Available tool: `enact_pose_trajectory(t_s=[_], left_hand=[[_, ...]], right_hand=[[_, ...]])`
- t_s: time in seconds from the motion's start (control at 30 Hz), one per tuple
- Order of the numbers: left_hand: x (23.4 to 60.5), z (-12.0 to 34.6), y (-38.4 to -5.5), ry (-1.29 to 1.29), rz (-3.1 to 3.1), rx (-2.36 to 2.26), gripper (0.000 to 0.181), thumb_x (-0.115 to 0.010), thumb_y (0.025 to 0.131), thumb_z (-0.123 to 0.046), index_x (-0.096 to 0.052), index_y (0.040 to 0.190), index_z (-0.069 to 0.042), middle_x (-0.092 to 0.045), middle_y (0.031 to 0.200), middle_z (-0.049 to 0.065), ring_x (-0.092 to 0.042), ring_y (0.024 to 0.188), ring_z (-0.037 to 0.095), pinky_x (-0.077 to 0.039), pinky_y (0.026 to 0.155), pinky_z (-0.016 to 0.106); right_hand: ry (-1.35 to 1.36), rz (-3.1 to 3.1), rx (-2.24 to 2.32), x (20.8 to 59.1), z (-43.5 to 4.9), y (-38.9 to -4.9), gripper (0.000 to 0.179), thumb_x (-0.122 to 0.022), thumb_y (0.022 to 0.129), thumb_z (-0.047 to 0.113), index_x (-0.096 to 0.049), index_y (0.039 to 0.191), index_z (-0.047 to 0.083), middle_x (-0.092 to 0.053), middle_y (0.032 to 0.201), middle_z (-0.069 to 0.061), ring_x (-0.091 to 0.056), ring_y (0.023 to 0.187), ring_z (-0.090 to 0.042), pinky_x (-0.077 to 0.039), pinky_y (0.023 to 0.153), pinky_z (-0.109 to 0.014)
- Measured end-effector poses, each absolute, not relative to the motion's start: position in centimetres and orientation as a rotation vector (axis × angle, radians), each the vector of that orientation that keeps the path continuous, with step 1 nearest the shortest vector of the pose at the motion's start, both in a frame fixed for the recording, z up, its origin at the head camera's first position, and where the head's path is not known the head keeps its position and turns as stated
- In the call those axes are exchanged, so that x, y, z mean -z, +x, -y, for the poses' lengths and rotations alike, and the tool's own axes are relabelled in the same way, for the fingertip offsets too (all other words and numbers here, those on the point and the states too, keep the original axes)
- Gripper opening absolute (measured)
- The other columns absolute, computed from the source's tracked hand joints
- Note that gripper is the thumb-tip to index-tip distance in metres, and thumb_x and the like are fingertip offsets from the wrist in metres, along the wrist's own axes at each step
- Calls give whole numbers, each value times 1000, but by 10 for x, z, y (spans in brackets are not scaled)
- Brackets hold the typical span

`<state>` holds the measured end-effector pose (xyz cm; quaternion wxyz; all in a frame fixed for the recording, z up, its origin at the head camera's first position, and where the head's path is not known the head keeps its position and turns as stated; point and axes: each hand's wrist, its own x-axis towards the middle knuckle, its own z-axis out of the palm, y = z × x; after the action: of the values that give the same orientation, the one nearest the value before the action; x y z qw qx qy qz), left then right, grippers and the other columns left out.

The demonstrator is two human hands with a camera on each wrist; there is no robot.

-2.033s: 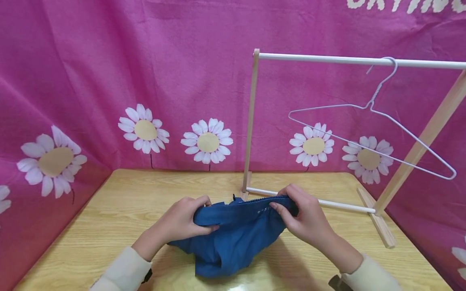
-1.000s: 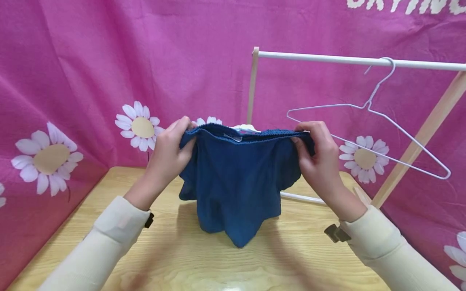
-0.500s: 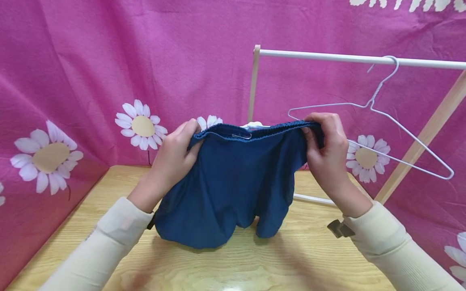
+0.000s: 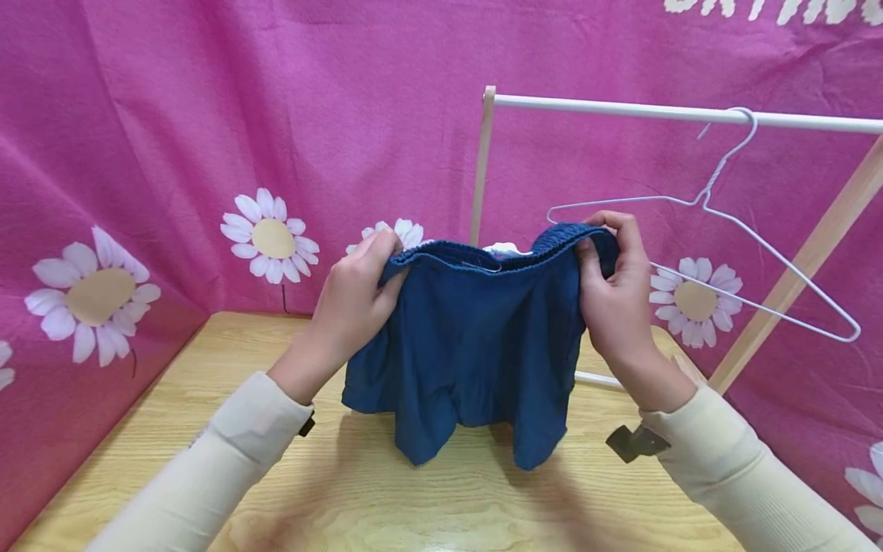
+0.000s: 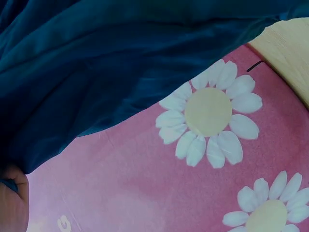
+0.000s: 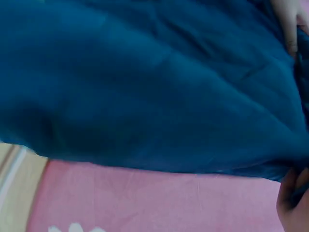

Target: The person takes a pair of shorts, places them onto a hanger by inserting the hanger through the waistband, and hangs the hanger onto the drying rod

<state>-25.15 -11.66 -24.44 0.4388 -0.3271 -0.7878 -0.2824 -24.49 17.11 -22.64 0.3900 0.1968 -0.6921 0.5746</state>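
Note:
A pair of dark blue shorts (image 4: 476, 337) hangs between my hands in the head view, its elastic waistband uppermost and its two legs dangling over the table. My left hand (image 4: 359, 295) pinches the waistband at its left end. At the other end, a little higher, my right hand (image 4: 617, 295) grips it between thumb and fingers. Blue cloth of the shorts (image 5: 106, 67) fills the upper part of the left wrist view. In the right wrist view the shorts (image 6: 145, 96) cover most of the frame, with both hands partly visible at the right edge.
Behind and right stands a drying rack with a white top rail (image 4: 621, 110) and wooden posts (image 4: 800, 261). A white wire hanger (image 4: 704, 199) hangs from the rail. Beneath lies a wood-grain table (image 4: 276, 491), surrounded by a pink daisy-print cloth (image 4: 345, 115).
The shorts have risen from a bunched heap low over the table and now hang spread out. Since half a second ago their legs swung and straightened, and my left hand moved slightly right.

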Motion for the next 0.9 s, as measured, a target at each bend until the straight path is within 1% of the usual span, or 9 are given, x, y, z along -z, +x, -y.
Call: enact_pose_trajectory(t_s=[0.17, 0.3, 0.37, 0.5, 0.57, 0.67, 0.77, 0.83, 0.9], left_hand=[[245, 111, -251, -821, 1935, 705, 17, -67, 94, 1, -50, 96, -3, -52, 81, 9, -51, 72, 23, -49, 64, 36], [244, 109, -250, -823, 1931, 708, 18, -68, 94, -1, -50, 96, -4, -51, 80, 9, -52, 72, 23, -49, 64, 35], [243, 109, -250, -822, 1932, 703, 18, -68, 94, -2, -50, 97, -4, -51, 80, 9, -52, 71, 23, -50, 62, 35], [242, 109, -250, -812, 1934, 679, 19, -68, 94, -1, -50, 96, -4, -51, 79, 9, -51, 68, 23, -48, 59, 35], [242, 110, -250, -806, 1937, 673, 19, -69, 93, -1, -50, 95, -4, -50, 79, 9, -50, 67, 23, -47, 58, 35], [243, 111, -251, -793, 1943, 668, 19, -69, 93, -2, -50, 95, -5, -50, 79, 10, -51, 67, 23, -47, 57, 35], [243, 113, -253, -779, 1944, 668, 19, -68, 94, -1, -50, 96, -4, -51, 81, 11, -52, 71, 25, -48, 60, 37], [242, 114, -254, -768, 1949, 687, 19, -68, 94, -2, -50, 96, -4, -52, 82, 11, -54, 73, 26, -49, 63, 37], [242, 115, -255, -758, 1959, 707, 19, -68, 94, -2, -50, 97, -4, -52, 83, 11, -55, 76, 26, -51, 67, 38]], right_hand=[[491, 1711, -1716, 231, -165, -245, 22, -54, 102, 0, -61, 113, 17, -65, 99, -3, -58, 92, -16, -47, 82, -22], [523, 1703, -1870, 233, -167, -245, 17, -55, 103, 3, -59, 114, 15, -63, 97, -4, -58, 84, -14, -50, 70, -20], [540, 1712, -1955, 233, -171, -244, 15, -54, 103, 4, -56, 116, 13, -61, 97, -4, -58, 83, -13, -51, 67, -19], [510, 1771, -2106, 232, -179, -242, 21, -51, 103, -1, -53, 113, 17, -54, 101, -3, -55, 85, -13, -50, 63, -18], [493, 1827, -2101, 232, -182, -242, 28, -48, 100, -7, -53, 110, 19, -53, 105, -3, -54, 89, -14, -48, 63, -18], [495, 1885, -1996, 232, -185, -244, 34, -43, 94, -13, -56, 105, 16, -58, 107, -3, -57, 94, -16, -49, 67, -21], [499, 1897, -1822, 231, -188, -248, 32, -41, 93, -11, -62, 99, 13, -65, 101, 0, -59, 99, -15, -46, 78, -22], [481, 1908, -1698, 228, -191, -250, 31, -40, 95, -7, -65, 95, 12, -66, 93, 3, -59, 95, -14, -43, 80, -23], [463, 1925, -1574, 225, -195, -251, 29, -41, 96, -3, -67, 95, 10, -64, 88, 6, -57, 90, -12, -42, 77, -24]])
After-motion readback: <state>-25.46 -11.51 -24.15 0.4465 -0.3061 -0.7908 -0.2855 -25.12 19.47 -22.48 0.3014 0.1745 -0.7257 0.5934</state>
